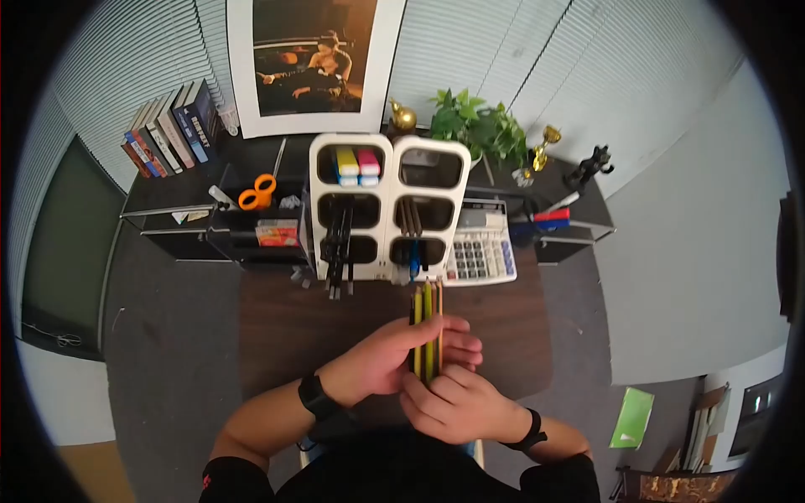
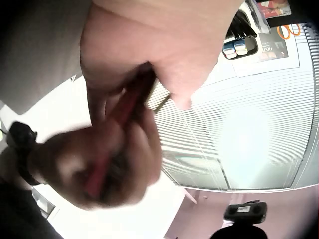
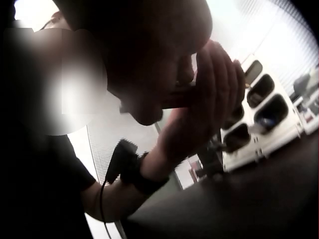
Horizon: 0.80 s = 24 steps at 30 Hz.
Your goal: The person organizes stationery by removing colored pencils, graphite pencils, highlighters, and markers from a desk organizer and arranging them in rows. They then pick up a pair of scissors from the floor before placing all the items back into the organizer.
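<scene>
Several pencils [image 1: 429, 308], some yellow-green, others black or orange-brown, stand in an upright bundle in front of the organizer. My left hand [image 1: 381, 359] holds the bundle, its thumb across the near side and its fingers behind. At the lower ends, the curled fingers of my right hand [image 1: 457, 406] grip the same pencils and hide their ends. The left wrist view shows the right hand [image 2: 142, 167] blurred around a reddish pencil [image 2: 124, 107]. In the right wrist view the bundle is mostly dark, with the left hand [image 3: 212, 94] beyond it.
A white organizer [image 1: 389, 201] stands upright on the dark wooden desk [image 1: 285, 327], holding black pens [image 1: 337, 247], brown sticks [image 1: 410, 216] and yellow and pink highlighters [image 1: 356, 163]. To its right lies a calculator [image 1: 480, 256]; to its left are orange scissors [image 1: 257, 193]. Books [image 1: 172, 130] and a plant [image 1: 478, 126] stand behind.
</scene>
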Each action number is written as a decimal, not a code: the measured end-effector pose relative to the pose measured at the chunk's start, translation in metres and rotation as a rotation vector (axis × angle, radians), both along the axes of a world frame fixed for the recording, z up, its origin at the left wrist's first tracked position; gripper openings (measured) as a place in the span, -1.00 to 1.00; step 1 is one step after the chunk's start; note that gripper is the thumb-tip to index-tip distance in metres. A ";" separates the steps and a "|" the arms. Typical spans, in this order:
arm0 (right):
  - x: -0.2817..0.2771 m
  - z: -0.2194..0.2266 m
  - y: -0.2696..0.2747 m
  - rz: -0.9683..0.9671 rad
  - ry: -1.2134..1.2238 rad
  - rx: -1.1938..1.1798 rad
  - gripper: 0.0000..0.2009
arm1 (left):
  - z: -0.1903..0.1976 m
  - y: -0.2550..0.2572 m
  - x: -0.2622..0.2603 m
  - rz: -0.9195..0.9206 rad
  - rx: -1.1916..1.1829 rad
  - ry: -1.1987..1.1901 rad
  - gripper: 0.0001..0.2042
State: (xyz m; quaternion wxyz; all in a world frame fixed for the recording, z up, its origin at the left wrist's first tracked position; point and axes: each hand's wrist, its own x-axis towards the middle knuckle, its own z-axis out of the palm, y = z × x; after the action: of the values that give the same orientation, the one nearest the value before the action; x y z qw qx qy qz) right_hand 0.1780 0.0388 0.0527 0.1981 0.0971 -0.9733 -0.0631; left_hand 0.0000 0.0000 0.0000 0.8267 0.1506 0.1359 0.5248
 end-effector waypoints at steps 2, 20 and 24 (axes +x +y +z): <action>0.001 -0.016 -0.005 -0.035 -0.075 -0.075 -0.67 | -0.014 -0.003 0.001 0.055 -0.062 0.112 -0.64; -0.040 -0.046 0.077 0.161 0.041 -1.205 -0.56 | -0.043 0.008 -0.013 0.411 0.603 1.235 -0.56; -0.038 -0.057 0.072 0.160 0.062 -1.344 -0.73 | -0.065 0.014 -0.011 0.430 0.819 1.331 -0.59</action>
State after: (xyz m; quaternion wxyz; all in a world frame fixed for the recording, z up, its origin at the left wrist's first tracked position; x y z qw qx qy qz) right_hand 0.1400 0.1106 -0.0043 0.2475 0.0228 -0.7846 0.5680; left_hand -0.0106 0.0142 -0.0648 0.3327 0.6927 0.4224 0.4806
